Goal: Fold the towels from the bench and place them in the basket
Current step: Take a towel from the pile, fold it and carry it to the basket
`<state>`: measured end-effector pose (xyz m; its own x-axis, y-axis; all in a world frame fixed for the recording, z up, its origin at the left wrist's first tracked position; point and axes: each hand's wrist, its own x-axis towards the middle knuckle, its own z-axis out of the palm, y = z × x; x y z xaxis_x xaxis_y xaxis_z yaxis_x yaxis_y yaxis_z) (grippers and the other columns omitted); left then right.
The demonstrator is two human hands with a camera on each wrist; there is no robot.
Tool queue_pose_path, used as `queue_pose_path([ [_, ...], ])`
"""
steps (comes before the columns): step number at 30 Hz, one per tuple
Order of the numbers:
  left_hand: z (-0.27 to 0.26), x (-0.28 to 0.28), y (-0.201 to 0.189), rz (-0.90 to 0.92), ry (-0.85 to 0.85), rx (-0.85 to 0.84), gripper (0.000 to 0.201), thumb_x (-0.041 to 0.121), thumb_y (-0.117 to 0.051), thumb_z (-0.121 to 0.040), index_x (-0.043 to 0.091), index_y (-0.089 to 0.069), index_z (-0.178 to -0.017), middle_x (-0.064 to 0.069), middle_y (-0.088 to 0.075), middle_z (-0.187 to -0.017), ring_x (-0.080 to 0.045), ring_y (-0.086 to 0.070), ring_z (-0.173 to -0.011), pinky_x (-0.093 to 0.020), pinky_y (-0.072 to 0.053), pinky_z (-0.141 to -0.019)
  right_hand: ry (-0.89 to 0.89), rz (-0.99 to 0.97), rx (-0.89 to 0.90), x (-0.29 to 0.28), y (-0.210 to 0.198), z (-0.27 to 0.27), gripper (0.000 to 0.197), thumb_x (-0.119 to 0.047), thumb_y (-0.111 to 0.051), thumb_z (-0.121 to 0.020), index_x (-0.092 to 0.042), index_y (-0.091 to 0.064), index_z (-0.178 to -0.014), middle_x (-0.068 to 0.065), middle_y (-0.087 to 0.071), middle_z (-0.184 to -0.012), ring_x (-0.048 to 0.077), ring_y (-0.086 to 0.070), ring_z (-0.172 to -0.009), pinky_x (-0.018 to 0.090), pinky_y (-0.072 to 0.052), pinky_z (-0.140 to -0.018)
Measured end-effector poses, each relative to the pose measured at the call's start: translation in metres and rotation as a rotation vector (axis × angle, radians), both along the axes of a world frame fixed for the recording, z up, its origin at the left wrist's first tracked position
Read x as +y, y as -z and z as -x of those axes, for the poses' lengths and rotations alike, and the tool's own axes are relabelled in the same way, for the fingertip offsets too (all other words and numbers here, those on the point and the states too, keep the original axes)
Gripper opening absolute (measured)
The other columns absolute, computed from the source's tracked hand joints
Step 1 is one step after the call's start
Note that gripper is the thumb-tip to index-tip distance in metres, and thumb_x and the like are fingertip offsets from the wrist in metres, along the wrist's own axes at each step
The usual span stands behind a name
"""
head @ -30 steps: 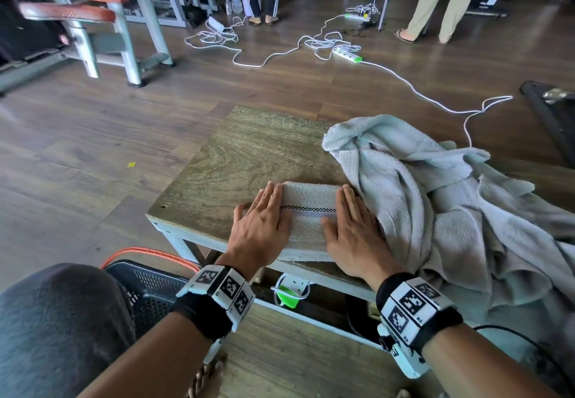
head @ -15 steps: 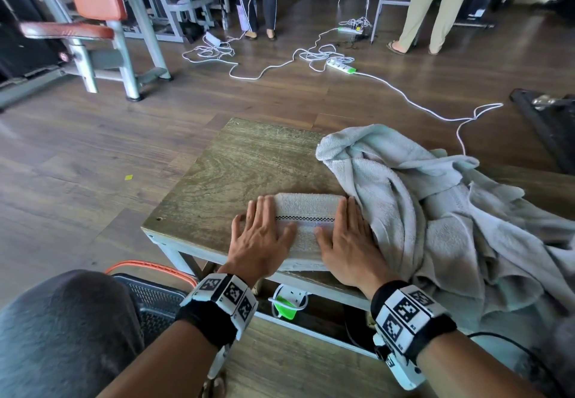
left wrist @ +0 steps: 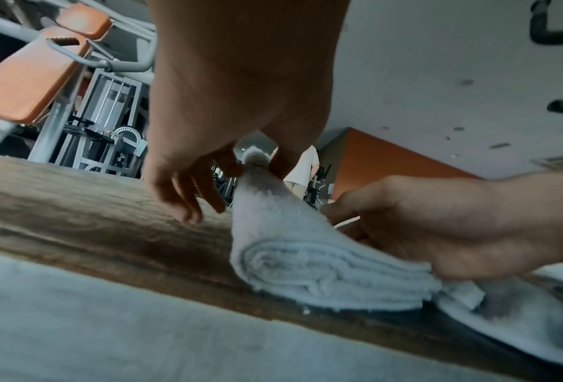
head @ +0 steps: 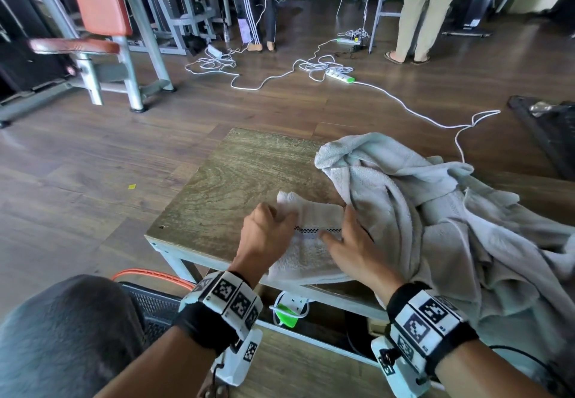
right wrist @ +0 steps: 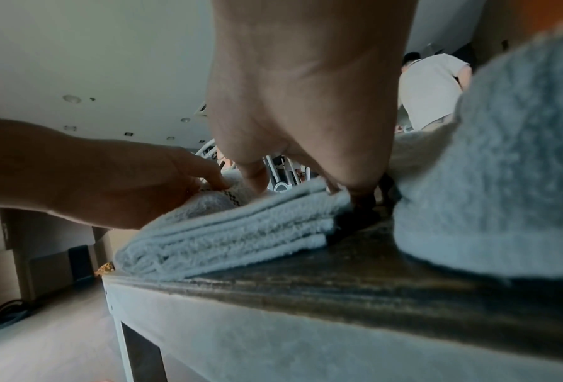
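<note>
Gym: an orange-padded weight machine and steel frames stood on wood flooring; a weight stack showed.

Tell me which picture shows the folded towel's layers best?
The right wrist view: the folded towel shows its stacked edges side-on, on the bench. The left wrist view shows its rounded fold. The head view shows only its top, partly under both hands.

The basket is mostly hidden behind the knee and left forearm.
</note>
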<state>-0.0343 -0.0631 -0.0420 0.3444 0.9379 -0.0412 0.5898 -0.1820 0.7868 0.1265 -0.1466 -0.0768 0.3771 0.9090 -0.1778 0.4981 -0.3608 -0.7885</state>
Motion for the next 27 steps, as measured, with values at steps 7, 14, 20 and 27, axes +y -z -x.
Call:
queue_pose_path([
  [7, 0.000, -0.010, -0.026, 0.069, -0.016, -0.269, 0.024, 0.037, -0.060, -0.094, 0.017, -0.049, -0.102, -0.005, -0.063, -0.091, -0.013, -0.055, -0.065, -0.024, -0.049, -0.052, 0.039, -0.009, 0.096, -0.002, -0.018, -0.003, 0.064, -0.037, -0.052, -0.099, -0.019, -0.020, -0.151, -0.001, -0.060, -0.113, 0.013, -0.064, -0.074, 0.027, -0.050, -0.058],
  [14, 0.025, -0.022, -0.077, 0.081, -0.066, -0.472, 0.024, 0.028, -0.066, -0.090, 0.012, -0.049, -0.094, -0.007, -0.061, -0.085, -0.018, -0.060, -0.070, -0.036, -0.055, -0.060, 0.033, -0.048, 0.269, -0.012, -0.065, 0.033, 0.028, -0.063, -0.050, -0.079, -0.057, -0.052, -0.107, -0.011, -0.062, -0.123, 0.016, -0.059, -0.115, 0.050, -0.049, -0.100],
  [20, 0.070, -0.036, -0.120, 0.123, -0.185, -0.584, 0.014, 0.024, -0.061, -0.091, 0.012, -0.053, -0.092, 0.000, -0.059, -0.074, -0.014, -0.056, -0.063, -0.023, -0.042, -0.052, 0.144, -0.092, 0.450, -0.024, -0.116, 0.074, 0.042, -0.059, -0.063, -0.070, -0.024, -0.067, -0.094, 0.008, -0.075, -0.099, 0.031, -0.071, -0.095, 0.047, -0.053, -0.091],
  [27, 0.136, -0.055, -0.146, 0.168, -0.343, -0.632, 0.023, 0.026, -0.062, -0.087, 0.007, -0.059, -0.099, -0.006, -0.065, -0.080, -0.021, -0.062, -0.068, -0.027, -0.044, -0.055, 0.061, -0.107, 0.523, -0.030, -0.160, 0.130, 0.043, -0.048, -0.058, -0.084, -0.020, -0.059, -0.116, 0.007, -0.062, -0.117, 0.025, -0.059, -0.101, 0.041, -0.042, -0.081],
])
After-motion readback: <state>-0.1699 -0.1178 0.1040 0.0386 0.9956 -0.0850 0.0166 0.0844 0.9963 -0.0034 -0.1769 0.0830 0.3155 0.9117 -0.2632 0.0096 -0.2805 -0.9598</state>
